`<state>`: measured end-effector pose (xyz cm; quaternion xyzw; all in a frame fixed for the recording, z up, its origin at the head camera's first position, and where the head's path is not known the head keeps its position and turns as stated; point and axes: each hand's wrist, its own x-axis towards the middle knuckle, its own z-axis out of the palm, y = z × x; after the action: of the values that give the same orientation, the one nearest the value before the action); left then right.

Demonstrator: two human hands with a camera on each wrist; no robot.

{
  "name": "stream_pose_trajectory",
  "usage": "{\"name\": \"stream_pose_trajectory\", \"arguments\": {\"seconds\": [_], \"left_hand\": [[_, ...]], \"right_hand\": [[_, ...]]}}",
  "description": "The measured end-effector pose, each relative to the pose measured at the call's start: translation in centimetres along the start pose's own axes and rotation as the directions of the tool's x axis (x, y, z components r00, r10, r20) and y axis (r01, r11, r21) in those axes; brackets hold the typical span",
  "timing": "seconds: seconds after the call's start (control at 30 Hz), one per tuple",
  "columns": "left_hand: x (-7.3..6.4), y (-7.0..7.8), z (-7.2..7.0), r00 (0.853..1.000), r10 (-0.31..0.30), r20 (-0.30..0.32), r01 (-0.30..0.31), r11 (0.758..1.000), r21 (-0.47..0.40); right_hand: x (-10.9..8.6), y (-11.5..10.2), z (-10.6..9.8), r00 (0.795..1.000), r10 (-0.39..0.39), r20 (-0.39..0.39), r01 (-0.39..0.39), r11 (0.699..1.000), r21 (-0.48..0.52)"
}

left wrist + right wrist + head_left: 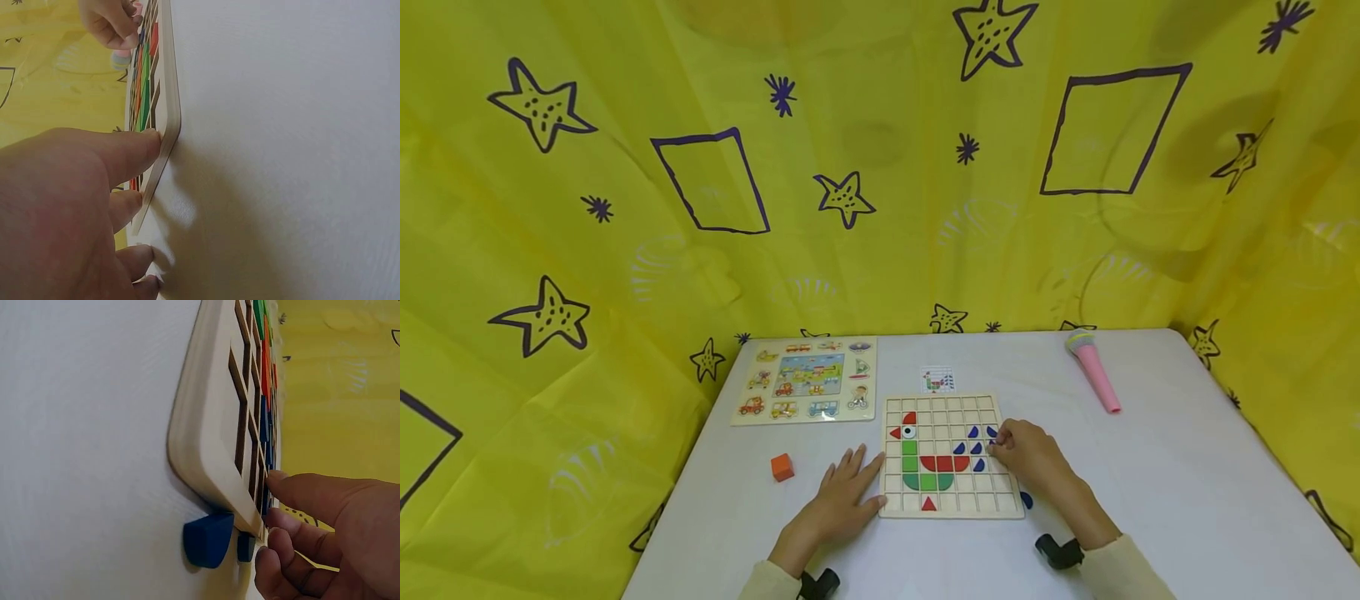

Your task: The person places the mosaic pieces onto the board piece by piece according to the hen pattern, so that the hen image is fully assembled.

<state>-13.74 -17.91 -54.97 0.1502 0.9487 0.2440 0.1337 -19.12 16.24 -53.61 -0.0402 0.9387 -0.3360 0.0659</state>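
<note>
A wooden grid board (977, 502) lies on the table with flat coloured pieces set in its squares, forming a bird shape. Red pieces (945, 463), green pieces (910, 463) and several blue pieces (979, 465) fill some squares. At the board's right side my right hand (1033, 457) pinches a blue half-round piece (265, 495) between thumb and fingers, low over the grid; the fingers partly cover it. Spread fingers of my left hand (842, 500) touch the board's left edge. Beside the board's lower right corner lie loose blue pieces (208, 540).
Behind the board is a small picture card (937, 379) showing a similar bird. A picture puzzle (865, 408) lies back left, with an orange cube (782, 467) in front of it. The pink toy microphone (1097, 375) rests back right. A yellow curtain (880, 275) surrounds the table.
</note>
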Motion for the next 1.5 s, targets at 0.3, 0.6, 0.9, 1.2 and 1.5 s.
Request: {"name": "stream_pose_trajectory", "arguments": {"seconds": [0.3, 0.6, 0.9, 1.2, 1.5], "left_hand": [[0.0, 0.1, -0.1, 1.0, 0.005, 0.001, -0.005, 1.0, -0.01], [0.1, -0.1, 0.1, 1.0, 0.011, -0.008, -0.011, 1.0, -0.014], [0.1, -0.2, 0.1, 1.0, 0.012, -0.007, -0.012, 1.0, -0.012], [0.1, -0.2, 0.2, 1.0, 0.019, -0.013, -0.019, 1.0, -0.006], [0.1, -0.2, 0.2, 1.0, 0.02, -0.016, -0.02, 1.0, -0.002]], "right_hand": [[-0.2, -0.3, 0.1, 1.0, 0.006, 0.001, -0.006, 1.0, 0.01], [-0.4, -0.5, -0.1, 1.0, 0.004, -0.006, -0.004, 1.0, 0.017], [-0.3, -0.1, -0.1, 1.0, 0.016, -0.01, -0.016, 1.0, -0.018], [-1.2, 0.8, -1.7, 1.0, 0.008, -0.01, -0.008, 0.999, -0.034], [-1.8, 2.2, -3.6, 0.995, 0.013, 0.099, -0.003, 0.995, -0.097]]}}
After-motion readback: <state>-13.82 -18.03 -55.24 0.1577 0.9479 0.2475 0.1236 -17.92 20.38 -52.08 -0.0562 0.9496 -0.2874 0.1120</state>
